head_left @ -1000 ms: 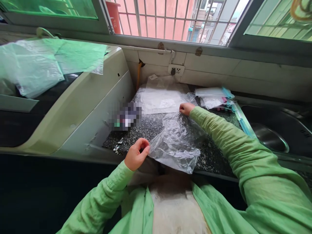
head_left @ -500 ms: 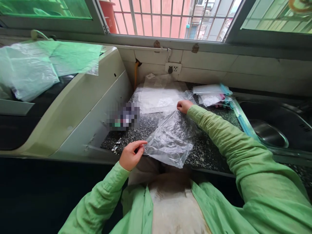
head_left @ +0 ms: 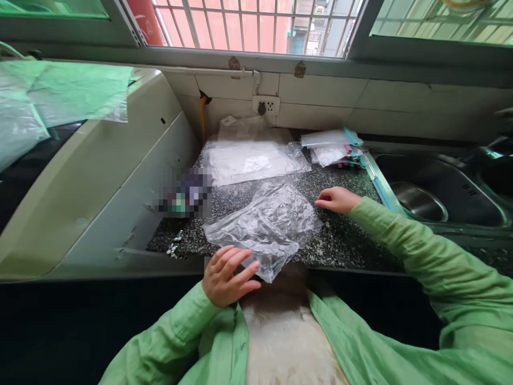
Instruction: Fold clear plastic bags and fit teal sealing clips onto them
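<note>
Loosely spread left hand [head_left: 226,277], fingers apart, fingertips resting on the near edge of a crumpled clear plastic bag [head_left: 262,224], nothing pinched or gripped. Bag lying flat on the speckled dark countertop [head_left: 340,243], its near corner hanging slightly over the front edge, close to the body. Right hand [head_left: 336,199] just beside the bag's right edge, knuckles bent, fingertips pointing toward the plastic; hard to tell whether touching the bag or only the counter, and nothing visibly held. Green sleeves on both arms.

Left of the bag, a small scatter of tiny pale objects [head_left: 175,247] near the counter's front corner, beside the slanted cream side of an appliance [head_left: 104,176]. Farther back, a flat stack of clear bags [head_left: 250,155] against the wall. To its right, a smaller pile of zip bags with blue and pink strips [head_left: 334,147]. Right of that, a metal sink [head_left: 436,190]. On the tiled wall behind, a white socket [head_left: 266,105], and above it a barred window [head_left: 248,24].
</note>
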A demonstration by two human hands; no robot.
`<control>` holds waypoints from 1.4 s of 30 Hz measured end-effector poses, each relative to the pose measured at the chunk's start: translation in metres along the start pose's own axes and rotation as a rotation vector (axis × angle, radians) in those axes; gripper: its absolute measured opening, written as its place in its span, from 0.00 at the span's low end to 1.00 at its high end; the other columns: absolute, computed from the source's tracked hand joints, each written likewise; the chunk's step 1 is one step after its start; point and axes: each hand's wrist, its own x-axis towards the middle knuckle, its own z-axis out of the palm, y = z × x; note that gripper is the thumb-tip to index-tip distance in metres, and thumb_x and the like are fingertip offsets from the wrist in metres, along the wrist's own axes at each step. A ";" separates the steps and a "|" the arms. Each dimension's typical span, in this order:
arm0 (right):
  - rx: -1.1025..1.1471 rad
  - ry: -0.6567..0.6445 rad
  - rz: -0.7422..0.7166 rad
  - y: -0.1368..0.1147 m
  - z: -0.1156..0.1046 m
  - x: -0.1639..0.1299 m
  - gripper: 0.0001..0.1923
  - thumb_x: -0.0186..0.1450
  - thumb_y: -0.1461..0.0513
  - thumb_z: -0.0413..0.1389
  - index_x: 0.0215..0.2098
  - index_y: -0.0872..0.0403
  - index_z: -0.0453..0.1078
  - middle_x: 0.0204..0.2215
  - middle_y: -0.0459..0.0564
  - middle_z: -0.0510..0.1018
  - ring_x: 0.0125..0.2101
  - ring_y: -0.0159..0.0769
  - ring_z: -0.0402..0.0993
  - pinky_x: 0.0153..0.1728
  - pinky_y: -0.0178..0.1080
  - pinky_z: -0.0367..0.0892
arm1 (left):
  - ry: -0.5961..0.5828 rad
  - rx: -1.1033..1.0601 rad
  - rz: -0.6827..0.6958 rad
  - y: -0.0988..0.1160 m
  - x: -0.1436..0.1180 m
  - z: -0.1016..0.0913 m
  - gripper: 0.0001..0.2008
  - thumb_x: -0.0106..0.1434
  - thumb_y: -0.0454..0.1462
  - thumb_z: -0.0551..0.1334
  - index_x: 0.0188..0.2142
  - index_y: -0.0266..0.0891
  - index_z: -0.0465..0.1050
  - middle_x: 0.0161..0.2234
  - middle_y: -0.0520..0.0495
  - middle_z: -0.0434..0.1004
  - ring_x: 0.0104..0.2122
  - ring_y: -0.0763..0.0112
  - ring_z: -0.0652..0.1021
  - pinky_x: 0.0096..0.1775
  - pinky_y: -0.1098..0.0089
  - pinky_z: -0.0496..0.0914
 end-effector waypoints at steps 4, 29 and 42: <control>-0.009 -0.051 0.102 -0.017 0.019 -0.021 0.17 0.55 0.50 0.51 0.22 0.55 0.70 0.21 0.47 0.75 0.22 0.30 0.66 0.22 0.32 0.56 | -0.118 0.021 -0.049 -0.012 -0.003 0.010 0.09 0.55 0.38 0.59 0.37 0.47 0.71 0.37 0.48 0.74 0.39 0.69 0.73 0.45 0.64 0.65; 0.107 -0.013 0.080 -0.008 0.002 0.024 0.14 0.55 0.55 0.51 0.22 0.58 0.70 0.19 0.48 0.74 0.22 0.30 0.66 0.22 0.31 0.58 | 0.019 -0.070 -0.172 -0.042 -0.013 -0.028 0.12 0.58 0.37 0.53 0.41 0.40 0.69 0.33 0.44 0.73 0.35 0.68 0.73 0.39 0.66 0.68; -0.041 -0.024 0.052 -0.023 0.016 0.049 0.08 0.52 0.61 0.54 0.24 0.57 0.72 0.23 0.47 0.76 0.25 0.30 0.69 0.26 0.29 0.60 | -0.485 0.026 -0.341 -0.051 0.010 -0.004 0.15 0.59 0.41 0.52 0.42 0.39 0.69 0.36 0.44 0.68 0.31 0.72 0.72 0.34 0.72 0.68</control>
